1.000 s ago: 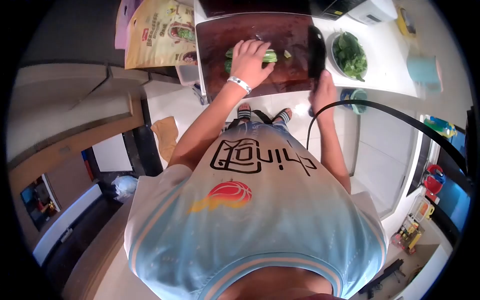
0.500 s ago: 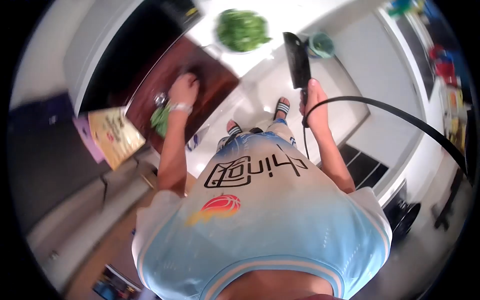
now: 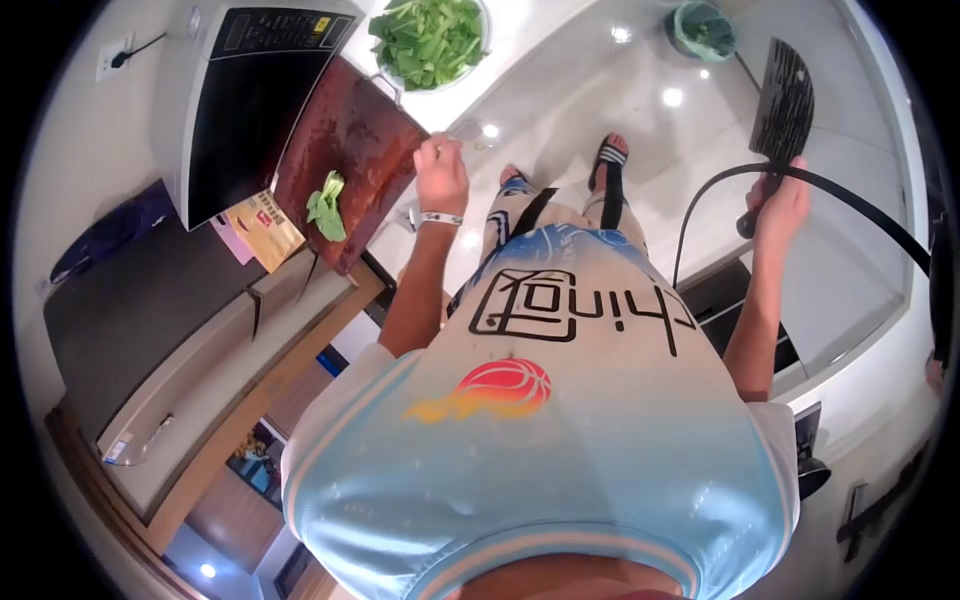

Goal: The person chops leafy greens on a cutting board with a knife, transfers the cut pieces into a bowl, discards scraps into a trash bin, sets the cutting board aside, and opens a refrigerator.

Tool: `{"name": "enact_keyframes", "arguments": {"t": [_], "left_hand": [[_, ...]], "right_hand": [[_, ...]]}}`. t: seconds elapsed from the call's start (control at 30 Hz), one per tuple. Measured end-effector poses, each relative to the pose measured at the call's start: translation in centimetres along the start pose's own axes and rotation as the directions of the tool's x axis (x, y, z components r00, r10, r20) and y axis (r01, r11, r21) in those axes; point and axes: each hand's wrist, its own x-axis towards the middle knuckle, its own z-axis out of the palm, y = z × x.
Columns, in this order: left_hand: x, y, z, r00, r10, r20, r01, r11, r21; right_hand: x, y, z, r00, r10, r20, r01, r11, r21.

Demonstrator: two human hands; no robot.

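My right hand (image 3: 782,215) is wrapped round the handle of a cleaver (image 3: 785,100), its dark textured blade pointing up and away from me over the floor. My left hand (image 3: 442,180) hovers by the right edge of the dark red-brown cutting board (image 3: 345,120), fingers curled in; whatever they may hold is hidden. A small bunch of leafy greens (image 3: 327,208) lies on the board's near part, pale stems upward in view. Beyond the board, cut greens fill a round bowl (image 3: 487,30) on the white counter.
A black-fronted microwave (image 3: 250,120) stands left of the board. Yellow and pink packets (image 3: 265,228) lie near it. A lined bin (image 3: 700,32) with green scraps stands on the floor. A black cable (image 3: 850,185) arcs in front of my right forearm.
My left hand has left the board's middle and moved right to its edge. My right hand has swung the cleaver outward to the right. The view has shifted too.
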Motion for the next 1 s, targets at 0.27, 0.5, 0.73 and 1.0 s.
{"name": "enact_keyframes", "arguments": {"t": [0.27, 0.5, 0.73, 1.0], "left_hand": [[-4.5, 0.3, 3.9, 0.96, -0.063, 0.273, 0.134, 0.958, -0.253], [-13.8, -9.1, 12.0, 0.711, -0.328, 0.622, 0.556, 0.803, -0.212], [-17.0, -22.3, 30.1, 0.449, -0.366, 0.815, 0.478, 0.869, 0.126], [-16.3, -28.4, 60.2, 0.579, -0.431, 0.692, 0.393, 0.891, 0.226]], "right_hand": [[0.4, 4.0, -1.0, 0.988, 0.136, 0.067, -0.128, 0.985, -0.115], [-6.0, 10.2, -1.8, 0.974, 0.226, -0.024, -0.227, 0.967, -0.115], [-10.8, 25.8, -1.1, 0.95, 0.301, -0.08, -0.31, 0.938, -0.157], [-3.3, 54.9, 2.8, 0.878, 0.472, -0.079, -0.46, 0.79, -0.405]]}}
